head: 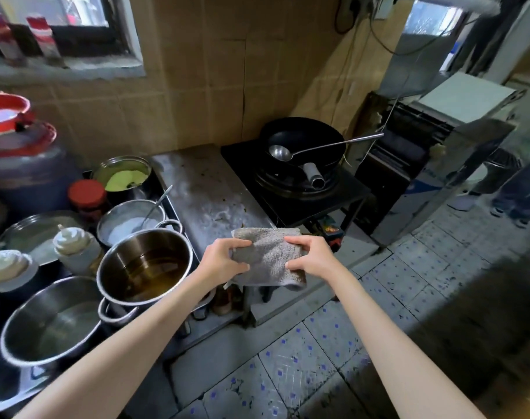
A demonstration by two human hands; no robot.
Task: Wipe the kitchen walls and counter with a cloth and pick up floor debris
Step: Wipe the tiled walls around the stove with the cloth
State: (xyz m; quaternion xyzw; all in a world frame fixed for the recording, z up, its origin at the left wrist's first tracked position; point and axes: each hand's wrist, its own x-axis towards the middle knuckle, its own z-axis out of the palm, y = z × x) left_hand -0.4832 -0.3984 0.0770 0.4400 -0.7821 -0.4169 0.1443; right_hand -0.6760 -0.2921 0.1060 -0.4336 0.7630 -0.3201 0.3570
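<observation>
Cloth (269, 258) is up in the air between both hands, held just over the near end of the steel counter (209, 192). Left hand (224, 261) pinches its left edge, thumb on top and fingers underneath; right hand (309, 257) does the same on the right edge. So both are grasping the cloth, neither is free. It looks folded into a rough rectangle, long side running left to right between the two grips, far edge roughly level.

What matters for the next move, I'd say: the dirty patch of counter lies straight ahead and a bit left of the cloth, running away toward the tiled wall (197, 71). The counter's long axis goes front to back, so the cloth sits crosswise to it, which is handy for a push-away wipe. Left hand is slightly nearer the counter; right hand hangs more over the floor (318, 358) gap by the stove.

Wok (300, 143) with a ladle (291, 151) sits on the burner to the right, well apart from the cloth. Pot (144, 264) with oily liquid is just left of the left hand, so a sloppy elbow could bump it. Counter has specks and smears, so wiping doesn't look done there.
</observation>
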